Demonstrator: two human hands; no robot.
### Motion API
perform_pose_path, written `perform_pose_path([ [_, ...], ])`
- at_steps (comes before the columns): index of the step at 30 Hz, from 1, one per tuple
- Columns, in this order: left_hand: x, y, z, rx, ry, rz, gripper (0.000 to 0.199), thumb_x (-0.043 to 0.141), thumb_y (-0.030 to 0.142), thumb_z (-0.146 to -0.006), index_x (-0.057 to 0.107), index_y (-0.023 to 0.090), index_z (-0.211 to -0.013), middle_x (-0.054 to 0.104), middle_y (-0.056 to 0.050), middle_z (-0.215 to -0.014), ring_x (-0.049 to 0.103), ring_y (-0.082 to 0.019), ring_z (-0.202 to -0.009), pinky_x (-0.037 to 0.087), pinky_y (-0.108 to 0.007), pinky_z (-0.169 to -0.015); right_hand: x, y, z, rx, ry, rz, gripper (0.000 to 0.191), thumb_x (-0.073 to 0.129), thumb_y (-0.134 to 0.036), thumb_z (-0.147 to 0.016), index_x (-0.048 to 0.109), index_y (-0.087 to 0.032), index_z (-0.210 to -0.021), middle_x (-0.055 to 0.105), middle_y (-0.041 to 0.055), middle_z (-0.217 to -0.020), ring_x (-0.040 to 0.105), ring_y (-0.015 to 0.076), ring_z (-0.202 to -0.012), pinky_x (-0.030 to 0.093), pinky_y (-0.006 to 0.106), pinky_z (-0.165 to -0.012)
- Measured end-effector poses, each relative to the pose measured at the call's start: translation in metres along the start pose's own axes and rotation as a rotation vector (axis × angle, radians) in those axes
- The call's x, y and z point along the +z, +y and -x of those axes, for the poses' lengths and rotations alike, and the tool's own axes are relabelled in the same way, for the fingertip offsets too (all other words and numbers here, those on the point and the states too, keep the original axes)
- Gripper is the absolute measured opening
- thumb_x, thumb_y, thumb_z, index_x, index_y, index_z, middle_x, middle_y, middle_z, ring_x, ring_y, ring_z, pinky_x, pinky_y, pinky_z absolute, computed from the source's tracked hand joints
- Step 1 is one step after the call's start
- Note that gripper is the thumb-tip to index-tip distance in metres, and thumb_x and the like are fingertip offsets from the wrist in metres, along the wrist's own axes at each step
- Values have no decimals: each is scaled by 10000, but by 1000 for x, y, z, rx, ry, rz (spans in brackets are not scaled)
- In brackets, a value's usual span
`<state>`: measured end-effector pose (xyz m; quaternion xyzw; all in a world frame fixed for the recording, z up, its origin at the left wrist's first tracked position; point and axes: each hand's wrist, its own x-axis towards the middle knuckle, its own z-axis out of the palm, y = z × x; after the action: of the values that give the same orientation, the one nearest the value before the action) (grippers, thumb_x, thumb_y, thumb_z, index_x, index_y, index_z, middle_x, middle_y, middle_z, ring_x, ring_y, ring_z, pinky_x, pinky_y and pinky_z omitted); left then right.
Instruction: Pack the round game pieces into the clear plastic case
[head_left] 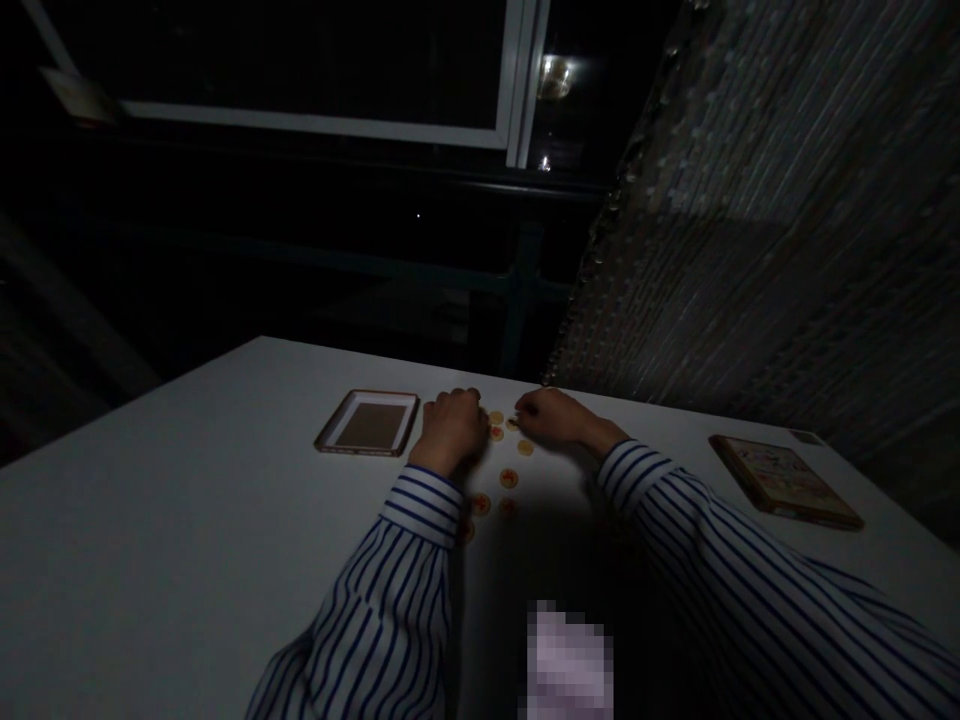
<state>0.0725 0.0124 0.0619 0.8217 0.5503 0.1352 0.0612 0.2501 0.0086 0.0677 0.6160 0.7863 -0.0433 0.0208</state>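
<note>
Evidently, both hands work close together near the middle of the frame. The right hand [556,416] bends its fingers down at a small round disc [512,424], probably because so flat a piece is easiest to take by its rim; whether it is pinched or merely touched, I cannot tell. The left hand [450,425] is curled, knuckles up, beside the upper discs, perhaps to steady or gather them; its fingertips are hidden, so I cannot tell whether it grips anything.

Between and below the hands, more pale discs with reddish marks lie flat and loose on the white table [187,500], within easy reach of both. Just left of the left hand sits a shallow open tray [370,426], its hollow upward, which would suit loose pieces. Towards the right edge lies a flat box-like piece [784,478], its patterned face up, well apart from the discs, probably to leave elbow room. A bead curtain [735,220] fills the upper right.
</note>
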Motion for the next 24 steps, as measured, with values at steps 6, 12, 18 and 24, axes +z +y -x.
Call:
perform_pose_path([
  [6, -1, 2, 3, 3, 16, 3, 375, 351, 355, -831, 484, 147, -1113, 573, -155, -1076, 508, -274, -1008, 377, -392, -801, 14, 0, -10, 11, 6, -9, 363, 448, -376, -786, 586, -149, -1033, 623, 97, -1002, 567, 159, -852, 361, 213, -659],
  [12, 1, 3, 1, 5, 39, -12, 337, 381, 301, -813, 490, 152, -1096, 588, -134, -1049, 518, -282, -983, 390, -398, -783, 22, -1, -18, 11, -11, -10, 304, 442, -352, -772, 632, -161, -914, 636, 94, -941, 573, 169, -802, 358, 227, -620],
  [18, 4, 3, 0, 1, 45, -7, 323, 398, 260, -801, 498, 150, -1087, 596, -134, -1029, 525, -278, -980, 395, -387, -783, 24, 1, -19, -11, -5, -7, 261, 455, -313, -755, 644, -171, -864, 648, 84, -894, 574, 167, -766, 348, 232, -598],
  [24, 2, 4, 1, 9, 93, 14, 333, 393, 275, -816, 488, 144, -1106, 606, -137, -1014, 539, -266, -973, 397, -372, -789, 18, 0, -11, -39, 86, 0, 258, 458, -311, -766, 632, -161, -885, 635, 95, -920, 568, 185, -813, 355, 241, -636],
])
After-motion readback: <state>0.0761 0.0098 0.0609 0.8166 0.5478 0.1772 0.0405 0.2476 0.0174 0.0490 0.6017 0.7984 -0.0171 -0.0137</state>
